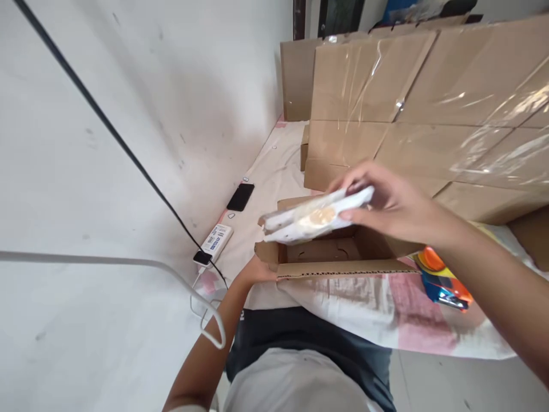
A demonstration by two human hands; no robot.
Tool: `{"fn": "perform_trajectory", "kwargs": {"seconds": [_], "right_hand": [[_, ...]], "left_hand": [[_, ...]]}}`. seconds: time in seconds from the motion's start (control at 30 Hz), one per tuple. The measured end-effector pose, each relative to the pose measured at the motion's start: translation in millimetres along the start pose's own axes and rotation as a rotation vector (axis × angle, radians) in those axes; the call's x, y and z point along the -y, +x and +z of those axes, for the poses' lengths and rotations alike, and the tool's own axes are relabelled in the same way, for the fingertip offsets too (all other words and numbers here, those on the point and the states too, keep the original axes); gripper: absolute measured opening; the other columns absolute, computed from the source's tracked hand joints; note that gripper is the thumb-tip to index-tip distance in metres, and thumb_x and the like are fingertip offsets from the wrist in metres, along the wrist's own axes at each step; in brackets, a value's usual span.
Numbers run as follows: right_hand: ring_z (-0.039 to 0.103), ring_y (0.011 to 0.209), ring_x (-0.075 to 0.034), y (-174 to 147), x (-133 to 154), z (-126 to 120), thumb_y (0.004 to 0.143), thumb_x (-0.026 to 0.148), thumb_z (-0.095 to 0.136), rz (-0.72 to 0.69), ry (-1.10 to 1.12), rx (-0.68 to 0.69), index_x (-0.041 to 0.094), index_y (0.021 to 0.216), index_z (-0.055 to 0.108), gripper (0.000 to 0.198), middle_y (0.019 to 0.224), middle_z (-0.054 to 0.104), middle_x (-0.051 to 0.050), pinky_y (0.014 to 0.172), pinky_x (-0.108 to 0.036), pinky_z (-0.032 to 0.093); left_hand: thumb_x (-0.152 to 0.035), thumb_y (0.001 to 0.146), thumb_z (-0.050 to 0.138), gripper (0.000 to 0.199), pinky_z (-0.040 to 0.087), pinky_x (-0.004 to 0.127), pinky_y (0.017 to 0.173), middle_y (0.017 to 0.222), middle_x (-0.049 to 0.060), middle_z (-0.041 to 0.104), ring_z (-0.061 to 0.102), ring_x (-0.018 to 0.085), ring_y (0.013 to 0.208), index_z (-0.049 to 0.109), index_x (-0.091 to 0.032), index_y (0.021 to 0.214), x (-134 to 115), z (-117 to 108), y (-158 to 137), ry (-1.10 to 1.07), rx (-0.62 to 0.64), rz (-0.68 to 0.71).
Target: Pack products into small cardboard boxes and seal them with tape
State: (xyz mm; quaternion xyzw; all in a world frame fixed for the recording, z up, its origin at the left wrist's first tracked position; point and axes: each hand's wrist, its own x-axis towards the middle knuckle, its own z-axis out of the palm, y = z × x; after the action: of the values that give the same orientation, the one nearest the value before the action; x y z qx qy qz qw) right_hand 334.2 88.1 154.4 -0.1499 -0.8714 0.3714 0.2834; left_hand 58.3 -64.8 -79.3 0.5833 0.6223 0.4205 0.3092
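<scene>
Flat white packet held over open carton

The right hand (386, 203) pinches a flat white packet (315, 216) by one end, level above the open cardboard box (338, 254) at the near edge of the cloth-covered bed (364, 309). The left hand (257, 269) grips the box's left flap (266, 252). Judgement: keep the box braced and the packet level, aligned with the opening, clear of the flap.

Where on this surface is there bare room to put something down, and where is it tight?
Bare cloth lies between the phone by the wall and the open box, running back toward the taped cartons. Crowded: the box mouth, where the right hand holds a white packet and the left hand grips the flap; colourful packets fill the right.
</scene>
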Motion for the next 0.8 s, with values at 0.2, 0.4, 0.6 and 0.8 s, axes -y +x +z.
{"fn": "perform_trajectory", "kwargs": {"seconds": [0.2, 0.4, 0.6, 0.8], "right_hand": [[0.068, 0.091, -0.023, -39.9, -52.3, 27.4, 0.095, 0.028, 0.057, 0.225, -0.292, 0.431, 0.022, 0.096, 0.067, 0.012, 0.1, 0.072, -0.005, 0.081, -0.035, 0.053], [0.059, 0.133, -0.028, -104.1, -64.5, 18.4, 0.101, 0.041, 0.056, 0.188, -0.142, -0.606, 0.036, 0.136, 0.061, 0.036, 0.137, 0.065, -0.006, 0.113, -0.049, 0.045], [0.068, 0.12, -0.032, -119.9, -123.3, 72.5, 0.088, 0.091, 0.025, 0.354, 0.402, -0.524, 0.027, 0.131, 0.065, 0.087, 0.121, 0.073, -0.011, 0.097, -0.049, 0.057], [0.057, 0.137, -0.028, -123.2, -120.5, 90.3, 0.093, 0.065, 0.059, 0.295, 0.314, -0.57, 0.039, 0.159, 0.033, 0.076, 0.157, 0.052, -0.009, 0.11, -0.048, 0.048]], "left_hand": [[-0.072, 0.065, 0.083, 0.104, 0.038, 0.064, 0.121, 0.146, 0.019, 0.059, 0.051, 0.043, 0.142, 0.051, -0.021, 0.15, 11.6, 15.2, -16.6, -0.035, 0.077, 0.057], [-0.069, 0.077, 0.077, 0.117, 0.018, 0.063, 0.128, 0.175, 0.016, 0.009, 0.01, 0.04, 0.161, 0.011, -0.035, 0.167, -27.2, 22.4, -28.1, 0.075, -0.095, 0.356], [-0.059, 0.095, 0.061, 0.061, 0.024, 0.06, 0.127, 0.168, 0.014, 0.032, 0.019, 0.035, 0.16, 0.051, -0.03, 0.148, -57.7, 30.9, -2.9, 0.09, -0.159, 0.358], [-0.039, 0.1, 0.047, 0.056, 0.032, 0.048, 0.127, 0.173, 0.005, 0.026, 0.028, 0.027, 0.158, 0.035, -0.034, 0.155, -59.2, 41.1, 11.8, -0.232, -0.404, 0.047]]}}
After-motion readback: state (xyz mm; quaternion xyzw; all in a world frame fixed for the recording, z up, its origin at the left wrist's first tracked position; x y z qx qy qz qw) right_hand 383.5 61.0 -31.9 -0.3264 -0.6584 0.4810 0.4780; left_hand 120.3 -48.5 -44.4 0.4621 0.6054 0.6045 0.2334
